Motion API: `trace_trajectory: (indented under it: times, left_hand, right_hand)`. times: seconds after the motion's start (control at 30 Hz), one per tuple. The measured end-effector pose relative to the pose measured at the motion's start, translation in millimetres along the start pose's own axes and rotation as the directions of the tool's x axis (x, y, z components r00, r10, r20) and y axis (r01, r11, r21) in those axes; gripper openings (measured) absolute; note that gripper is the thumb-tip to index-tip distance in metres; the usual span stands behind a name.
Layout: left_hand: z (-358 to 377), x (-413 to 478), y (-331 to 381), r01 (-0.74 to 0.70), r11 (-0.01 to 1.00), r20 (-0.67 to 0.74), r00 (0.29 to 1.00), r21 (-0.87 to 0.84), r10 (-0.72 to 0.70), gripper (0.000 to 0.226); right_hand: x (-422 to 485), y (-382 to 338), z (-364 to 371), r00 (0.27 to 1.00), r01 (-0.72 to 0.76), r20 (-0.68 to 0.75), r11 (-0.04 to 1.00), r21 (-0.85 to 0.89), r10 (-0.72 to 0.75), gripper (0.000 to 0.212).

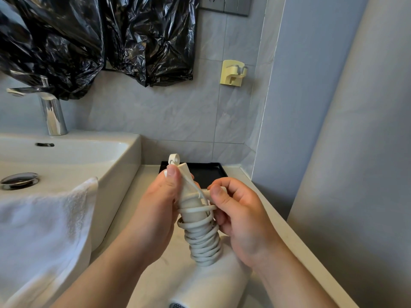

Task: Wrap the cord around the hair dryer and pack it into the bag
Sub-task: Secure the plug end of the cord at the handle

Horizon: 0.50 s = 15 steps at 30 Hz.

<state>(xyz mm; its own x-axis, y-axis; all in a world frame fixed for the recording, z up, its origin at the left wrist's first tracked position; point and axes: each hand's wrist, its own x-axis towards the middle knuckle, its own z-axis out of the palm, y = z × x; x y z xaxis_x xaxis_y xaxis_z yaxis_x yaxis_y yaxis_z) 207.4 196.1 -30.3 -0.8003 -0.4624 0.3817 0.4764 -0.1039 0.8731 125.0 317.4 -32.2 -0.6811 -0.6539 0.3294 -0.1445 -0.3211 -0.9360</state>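
A white hair dryer [213, 283] rests with its body low on the counter and its handle pointing up and away from me. The white cord [203, 243] is coiled many times around the handle. My left hand [155, 210] grips the top of the handle, thumb pressing near the hanging loop at its end. My right hand [240, 218] pinches the cord's plug end beside the upper coils. A black plastic bag [66, 45] hangs on the wall above the sink, apart from both hands.
A white sink [66, 156] with a chrome faucet [52, 112] is at the left, a white towel [44, 230] draped over its front edge. A black tray [209, 172] lies at the counter's back. A yellow wall holder [233, 73] is mounted above. A wall closes the right side.
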Motion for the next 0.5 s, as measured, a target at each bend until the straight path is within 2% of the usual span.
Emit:
trace_trajectory:
  times: [0.13, 0.3, 0.5]
  left_hand:
    - [-3, 0, 2, 0.024, 0.999, -0.051, 0.998, -0.031, -0.026, 0.061]
    - [-5, 3, 3, 0.063, 0.993, -0.168, 0.983, -0.104, -0.080, 0.058]
    - [-18, 13, 3, 0.097, 0.969, -0.324, 0.931, -0.227, -0.169, 0.054]
  right_hand:
    - [2, -4, -3, 0.995, 0.028, -0.094, 0.998, 0.056, -0.022, 0.008]
    - [1, -4, -7, 0.993, 0.007, -0.114, 1.000, -0.008, -0.008, 0.022]
    - [4, 1, -10, 0.987, -0.054, -0.152, 0.997, -0.064, 0.044, 0.012]
